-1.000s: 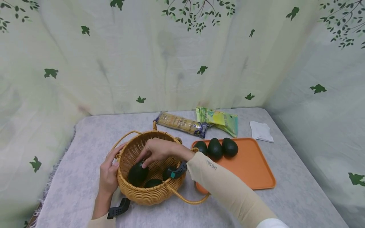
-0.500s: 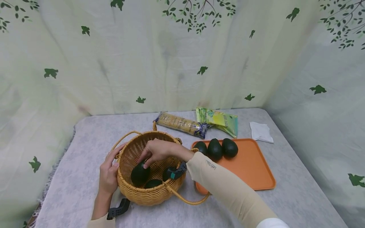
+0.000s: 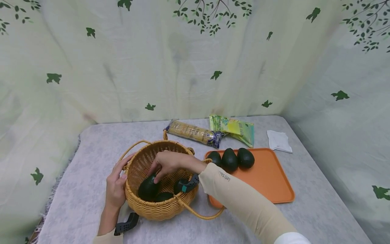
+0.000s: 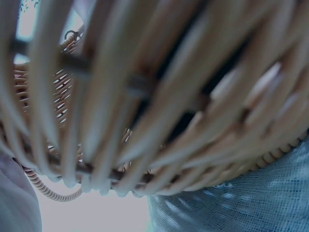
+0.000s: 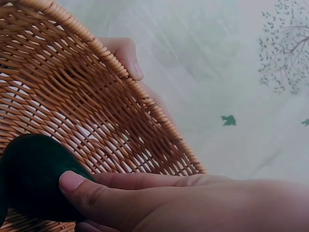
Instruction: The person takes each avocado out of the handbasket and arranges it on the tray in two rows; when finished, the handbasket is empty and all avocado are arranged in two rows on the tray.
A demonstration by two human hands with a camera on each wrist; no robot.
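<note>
My right hand (image 3: 167, 162) reaches into a round wicker basket (image 3: 159, 211) and pinches a dark green avocado (image 3: 147, 189) between thumb and fingers. In the right wrist view the thumb presses the side of that avocado (image 5: 36, 174), low by the woven wall. My left hand (image 3: 115, 184) holds the basket's left side at the rim; part of it shows beyond the rim in the right wrist view. Two more avocados lie in the basket, one at the front (image 3: 164, 196) and one at the right (image 3: 178, 185), partly behind the wrist camera. Blurred weave (image 4: 111, 101) fills most of the left wrist view.
An orange tray (image 3: 265, 183) to the right bears three avocados (image 3: 230, 160) along its back left. Behind lie a pack of noodles (image 3: 195, 132) and a green-yellow packet (image 3: 234, 128). A white tissue (image 3: 278, 140) is at far right. The basket's rope handle (image 3: 204, 215) reaches toward the tray.
The held avocado has shifted slightly within the basket, first to the right, then a little back left and down. My right hand moved slightly with it; my left hand stays in place.
</note>
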